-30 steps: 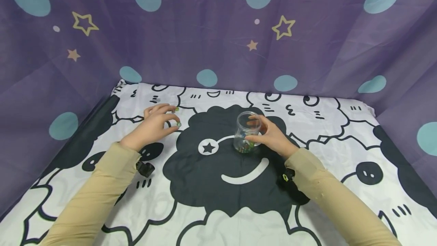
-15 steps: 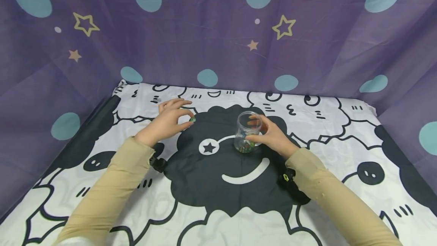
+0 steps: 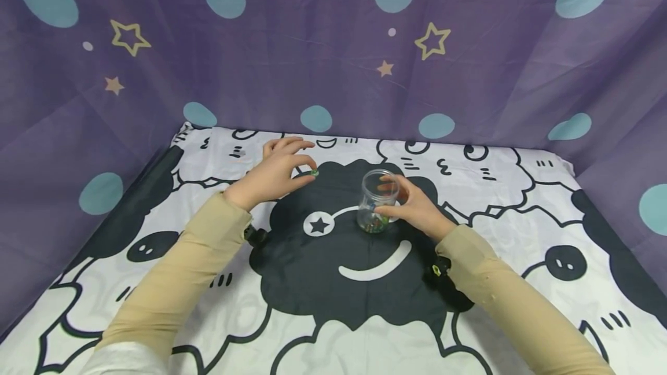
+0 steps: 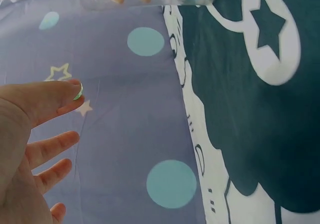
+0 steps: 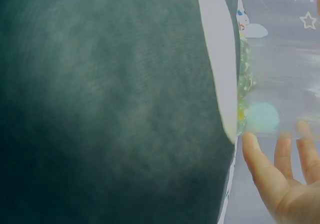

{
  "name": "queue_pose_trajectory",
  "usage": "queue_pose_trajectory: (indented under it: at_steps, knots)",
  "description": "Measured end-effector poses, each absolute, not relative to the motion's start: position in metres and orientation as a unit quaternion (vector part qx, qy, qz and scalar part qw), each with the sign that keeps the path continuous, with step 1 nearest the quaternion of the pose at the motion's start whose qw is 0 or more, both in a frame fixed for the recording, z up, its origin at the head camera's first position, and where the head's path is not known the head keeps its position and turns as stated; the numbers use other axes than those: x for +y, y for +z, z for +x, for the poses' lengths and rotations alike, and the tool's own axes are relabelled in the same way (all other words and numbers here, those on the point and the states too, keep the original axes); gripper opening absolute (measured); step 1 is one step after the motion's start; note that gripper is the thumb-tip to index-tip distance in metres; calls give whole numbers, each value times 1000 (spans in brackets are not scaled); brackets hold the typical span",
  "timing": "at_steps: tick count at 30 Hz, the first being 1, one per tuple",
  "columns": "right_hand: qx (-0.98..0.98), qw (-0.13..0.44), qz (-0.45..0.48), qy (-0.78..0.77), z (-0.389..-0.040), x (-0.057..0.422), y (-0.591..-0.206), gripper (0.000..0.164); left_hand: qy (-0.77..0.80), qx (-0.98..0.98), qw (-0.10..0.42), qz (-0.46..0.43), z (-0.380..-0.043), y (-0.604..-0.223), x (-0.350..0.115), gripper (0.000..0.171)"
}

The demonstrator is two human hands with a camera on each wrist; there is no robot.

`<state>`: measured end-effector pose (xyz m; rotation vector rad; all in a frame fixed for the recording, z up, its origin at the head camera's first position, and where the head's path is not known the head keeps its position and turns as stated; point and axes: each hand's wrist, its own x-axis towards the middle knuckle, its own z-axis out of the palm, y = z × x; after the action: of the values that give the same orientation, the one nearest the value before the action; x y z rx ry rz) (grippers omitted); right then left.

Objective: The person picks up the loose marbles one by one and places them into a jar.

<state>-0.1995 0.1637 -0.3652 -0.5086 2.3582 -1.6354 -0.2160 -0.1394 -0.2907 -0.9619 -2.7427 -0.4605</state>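
Observation:
In the head view my left hand (image 3: pixel 273 175) hovers over the cloth to the left of the jar. Its thumb and index finger pinch a small green glass marble (image 3: pixel 314 172), while the other fingers spread loosely. The left wrist view also catches the marble (image 4: pixel 78 91) at the fingertips. A clear plastic jar (image 3: pixel 369 204) without a lid stands upright on the dark cloud print. My right hand (image 3: pixel 414 207) grips it from the right side, thumb in front and fingers behind. Several coloured marbles (image 5: pixel 245 78) lie at the jar's bottom.
A white cloth (image 3: pixel 292 334) with black cartoon sheep covers the table. Behind it hangs a purple curtain (image 3: pixel 312 45) with stars and blue ovals, which also closes off both sides.
My left hand has moved to the right and farther from me with the marble, coming closer to the jar. The right hand and the jar have stayed in place.

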Motion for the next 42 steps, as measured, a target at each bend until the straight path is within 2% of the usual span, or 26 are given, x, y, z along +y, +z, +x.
queue_pose_trajectory:
  at_steps: [26,42]
  knots:
    - [806,115,-165,-556,-199,164,-363,69,-149,-903,104,-388,-217,-285,-70,14]
    - [803,119,-164,-560,-201,163,-365,69,-143,-902,84,-399,-215,-283,-54,16]
